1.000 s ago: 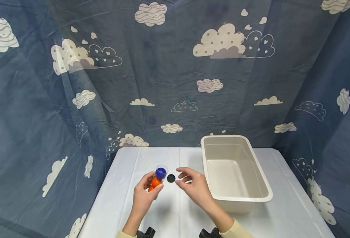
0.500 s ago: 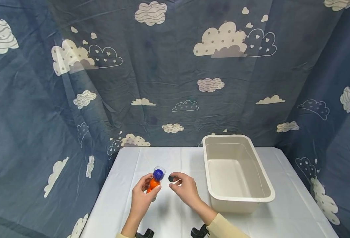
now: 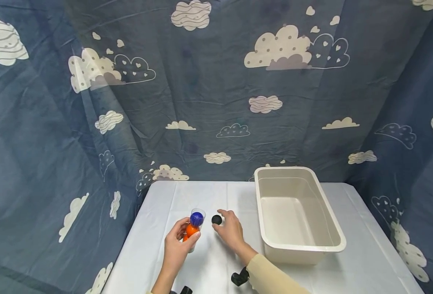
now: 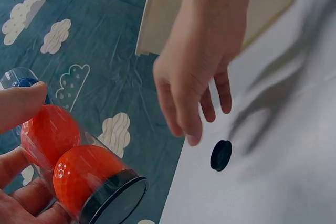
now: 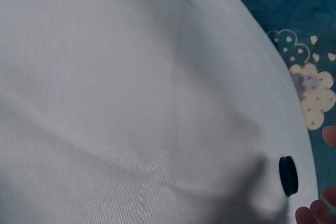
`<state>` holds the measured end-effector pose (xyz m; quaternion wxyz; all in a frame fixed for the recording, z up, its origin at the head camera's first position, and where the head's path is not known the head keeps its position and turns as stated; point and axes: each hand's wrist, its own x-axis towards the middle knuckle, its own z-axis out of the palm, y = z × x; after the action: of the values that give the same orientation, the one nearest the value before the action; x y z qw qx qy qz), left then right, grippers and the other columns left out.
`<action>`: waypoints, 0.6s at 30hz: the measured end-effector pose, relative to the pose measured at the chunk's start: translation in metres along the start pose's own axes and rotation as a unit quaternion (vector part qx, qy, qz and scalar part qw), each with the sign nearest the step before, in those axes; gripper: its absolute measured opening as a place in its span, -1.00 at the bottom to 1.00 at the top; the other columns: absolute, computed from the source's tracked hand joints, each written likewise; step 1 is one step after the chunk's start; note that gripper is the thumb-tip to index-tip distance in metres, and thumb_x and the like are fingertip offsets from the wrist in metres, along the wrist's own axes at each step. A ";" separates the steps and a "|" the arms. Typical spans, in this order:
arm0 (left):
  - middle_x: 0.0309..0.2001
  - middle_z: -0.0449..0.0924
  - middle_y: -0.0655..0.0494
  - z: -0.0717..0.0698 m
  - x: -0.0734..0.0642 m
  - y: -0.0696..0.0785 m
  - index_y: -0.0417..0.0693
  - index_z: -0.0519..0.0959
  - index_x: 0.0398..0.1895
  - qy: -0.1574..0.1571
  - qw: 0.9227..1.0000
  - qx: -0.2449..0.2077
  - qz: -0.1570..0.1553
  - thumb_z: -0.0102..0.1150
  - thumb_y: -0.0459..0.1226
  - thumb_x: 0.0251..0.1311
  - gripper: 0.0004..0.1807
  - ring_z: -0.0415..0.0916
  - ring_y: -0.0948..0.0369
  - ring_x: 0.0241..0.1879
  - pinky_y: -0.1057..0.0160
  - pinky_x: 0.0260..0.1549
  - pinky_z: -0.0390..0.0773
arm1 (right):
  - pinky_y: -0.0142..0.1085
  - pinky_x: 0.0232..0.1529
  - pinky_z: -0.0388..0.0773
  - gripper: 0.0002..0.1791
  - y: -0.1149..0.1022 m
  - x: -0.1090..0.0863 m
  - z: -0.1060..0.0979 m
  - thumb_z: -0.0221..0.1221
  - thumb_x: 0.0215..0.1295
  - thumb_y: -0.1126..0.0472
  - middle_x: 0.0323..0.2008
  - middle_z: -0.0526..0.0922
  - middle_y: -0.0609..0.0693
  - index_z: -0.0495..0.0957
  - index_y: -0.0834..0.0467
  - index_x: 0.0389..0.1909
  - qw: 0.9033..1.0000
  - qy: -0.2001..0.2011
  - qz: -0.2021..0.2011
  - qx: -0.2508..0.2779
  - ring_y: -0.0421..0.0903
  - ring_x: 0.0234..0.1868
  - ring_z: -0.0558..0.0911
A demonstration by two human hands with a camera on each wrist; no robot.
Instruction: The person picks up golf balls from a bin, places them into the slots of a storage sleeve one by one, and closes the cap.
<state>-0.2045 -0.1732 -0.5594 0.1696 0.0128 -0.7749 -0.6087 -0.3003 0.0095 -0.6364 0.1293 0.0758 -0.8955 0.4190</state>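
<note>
Left hand (image 3: 176, 241) grips clear tube (image 4: 121, 200) — blue ball (image 3: 196, 219) mostly behind thumb (image 4: 22, 105) in left-wrist view, orange golf balls (image 4: 84, 174) below. Right hand (image 3: 232, 230) holds nothing, fingers (image 5: 329, 136) near black cap (image 3: 216, 220) on white tablecloth (image 3: 349, 249) — right-wrist view crops them.

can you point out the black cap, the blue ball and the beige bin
black cap (image 4: 221, 155): left wrist view, the middle of its visible side
blue ball (image 3: 196, 219): head view, the middle of its visible surface
beige bin (image 3: 284, 216): head view, its inside floor
</note>
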 end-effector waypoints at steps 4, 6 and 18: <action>-0.14 0.69 0.14 -0.002 -0.001 -0.002 0.09 0.64 0.07 0.003 1.000 0.011 -0.003 0.60 -0.18 -0.04 -0.46 0.62 0.17 -0.14 0.05 -0.03 0.55 | -0.03 -0.14 0.56 -0.32 0.012 0.005 0.011 0.51 -0.03 0.09 -0.08 0.58 0.12 0.59 0.14 0.19 1.000 -0.006 0.015 -0.023 0.05 -0.10 0.61; -0.14 0.70 0.14 -0.003 -0.001 -0.002 0.08 0.64 0.08 0.005 1.000 0.015 -0.006 0.61 -0.19 -0.04 -0.45 0.62 0.17 -0.13 0.04 -0.02 0.55 | -0.03 -0.15 0.57 -0.29 0.016 0.006 0.014 0.51 -0.04 0.07 -0.06 0.57 0.11 0.58 0.15 0.21 0.999 -0.022 0.019 -0.039 0.07 -0.08 0.60; -0.14 0.70 0.13 -0.001 0.000 -0.001 0.07 0.63 0.09 0.000 1.000 0.007 -0.008 0.60 -0.19 -0.04 -0.44 0.63 0.15 -0.13 0.07 -0.04 0.55 | -0.16 -0.30 0.50 -0.27 0.022 0.012 0.030 0.50 -0.01 -0.01 -0.13 0.46 0.00 0.57 0.15 0.23 0.985 -0.081 0.000 -0.155 -0.05 -0.18 0.41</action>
<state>-0.2042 -0.1741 -0.5607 0.1645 0.0203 -0.7792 -0.6045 -0.3218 0.0000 -0.6673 0.0664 0.0881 -0.9572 0.2676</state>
